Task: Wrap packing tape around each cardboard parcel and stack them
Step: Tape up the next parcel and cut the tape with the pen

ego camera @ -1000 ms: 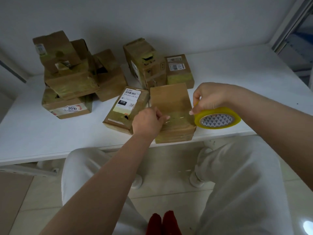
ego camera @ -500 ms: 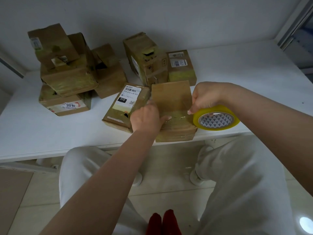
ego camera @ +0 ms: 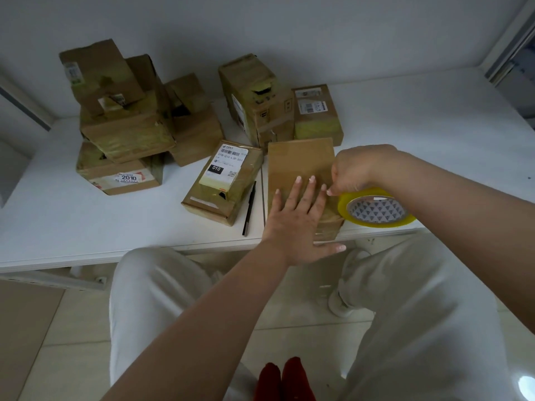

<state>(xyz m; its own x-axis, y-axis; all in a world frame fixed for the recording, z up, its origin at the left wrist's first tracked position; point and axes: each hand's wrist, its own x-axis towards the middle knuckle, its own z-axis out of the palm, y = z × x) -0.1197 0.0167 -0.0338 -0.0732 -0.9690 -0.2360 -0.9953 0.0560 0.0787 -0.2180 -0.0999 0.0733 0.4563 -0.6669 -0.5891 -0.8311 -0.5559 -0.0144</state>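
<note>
At the near edge of the surface [ego camera: 86,227], the left hand [ego camera: 298,218] presses flat, fingers spread, on the parcel [ego camera: 298,160] while the right hand [ego camera: 359,169] pinches the tape roll [ego camera: 376,211] beside it; this wrap looks barely begun, several far parcels untidily heaped.

One head-worn wide-angle view looks forward and steeply down, close over the white table's [ego camera: 405,117] near edge.

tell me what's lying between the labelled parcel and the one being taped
A black pen lies on the white table between the labelled parcel and the plain parcel, seen from the head camera.
</note>
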